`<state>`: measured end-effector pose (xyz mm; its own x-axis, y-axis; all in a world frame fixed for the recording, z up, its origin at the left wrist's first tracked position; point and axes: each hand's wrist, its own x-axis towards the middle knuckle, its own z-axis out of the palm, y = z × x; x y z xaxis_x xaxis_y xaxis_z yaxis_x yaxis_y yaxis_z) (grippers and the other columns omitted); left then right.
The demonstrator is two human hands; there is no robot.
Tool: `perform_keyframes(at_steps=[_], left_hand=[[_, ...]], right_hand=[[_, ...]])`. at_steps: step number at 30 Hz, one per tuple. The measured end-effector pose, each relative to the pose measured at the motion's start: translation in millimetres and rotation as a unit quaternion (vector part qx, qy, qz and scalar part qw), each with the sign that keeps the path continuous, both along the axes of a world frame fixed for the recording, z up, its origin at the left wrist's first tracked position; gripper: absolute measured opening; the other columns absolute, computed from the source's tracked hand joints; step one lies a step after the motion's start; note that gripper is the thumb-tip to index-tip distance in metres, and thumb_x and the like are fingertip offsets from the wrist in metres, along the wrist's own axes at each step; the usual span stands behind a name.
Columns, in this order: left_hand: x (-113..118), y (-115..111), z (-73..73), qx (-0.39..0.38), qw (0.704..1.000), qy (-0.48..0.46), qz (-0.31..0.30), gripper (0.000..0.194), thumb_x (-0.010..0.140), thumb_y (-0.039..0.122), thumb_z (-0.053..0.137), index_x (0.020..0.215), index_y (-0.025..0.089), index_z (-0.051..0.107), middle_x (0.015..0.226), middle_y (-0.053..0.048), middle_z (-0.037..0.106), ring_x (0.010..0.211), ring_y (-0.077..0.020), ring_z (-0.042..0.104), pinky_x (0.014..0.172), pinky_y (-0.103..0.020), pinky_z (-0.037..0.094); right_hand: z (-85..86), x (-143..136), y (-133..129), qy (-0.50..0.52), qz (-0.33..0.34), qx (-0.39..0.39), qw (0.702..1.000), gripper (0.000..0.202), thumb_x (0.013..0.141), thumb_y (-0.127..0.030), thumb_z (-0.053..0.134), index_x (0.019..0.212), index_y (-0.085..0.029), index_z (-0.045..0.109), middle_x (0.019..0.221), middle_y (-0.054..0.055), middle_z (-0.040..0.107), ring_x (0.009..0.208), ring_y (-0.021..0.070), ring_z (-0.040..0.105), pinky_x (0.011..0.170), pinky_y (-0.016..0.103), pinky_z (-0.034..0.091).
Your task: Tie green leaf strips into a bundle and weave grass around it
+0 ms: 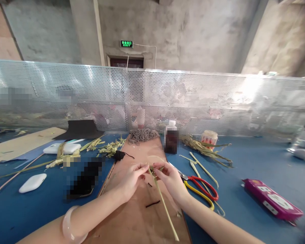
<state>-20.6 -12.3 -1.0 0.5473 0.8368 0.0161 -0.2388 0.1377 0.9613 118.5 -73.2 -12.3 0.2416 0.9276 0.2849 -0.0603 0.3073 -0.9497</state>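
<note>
Over a brown board (129, 217), my left hand (132, 178) and my right hand (171, 181) meet, fingertips pinched close together. Both grip a pale green plant-fibre strip (165, 205), whose long tail slants down toward the board's near edge. Where the fingertips meet, a small dark bit shows at the strip's upper end; its shape is mostly hidden. Short black thread pieces (153, 204) lie on the board below. Just right of my right hand are scissors (202, 189) with one red and one yellow handle, their blades partly covered by the hand.
A grey yarn heap (143, 135) and a black thread bundle (120, 155) lie on the board. Dried fibre strips (208, 149), a bottle (171, 139), a jar (209, 138) and a purple pouch (273, 200) are right; a phone (85, 178) and white case (32, 183) left. A perforated metal screen (91, 91) stands behind.
</note>
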Motion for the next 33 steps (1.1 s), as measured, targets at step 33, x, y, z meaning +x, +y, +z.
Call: perform_keyframes(at_steps=[33], left_hand=[[1,-3,-8.0,-0.100,0.995,-0.006,0.007,0.031,0.071,0.043,0.070,0.080,0.013,0.064,0.081,-0.006,0.066,0.072,-0.0152,0.058,0.065,-0.027,0.040]], right_hand=[[-14.8,-5,3,-0.045,0.072,0.004,0.996,0.032,0.068,-0.021,0.069,0.098,-0.021,0.057,0.091,0.001,0.060,0.073,0.0138,0.061,0.070,0.028,0.052]])
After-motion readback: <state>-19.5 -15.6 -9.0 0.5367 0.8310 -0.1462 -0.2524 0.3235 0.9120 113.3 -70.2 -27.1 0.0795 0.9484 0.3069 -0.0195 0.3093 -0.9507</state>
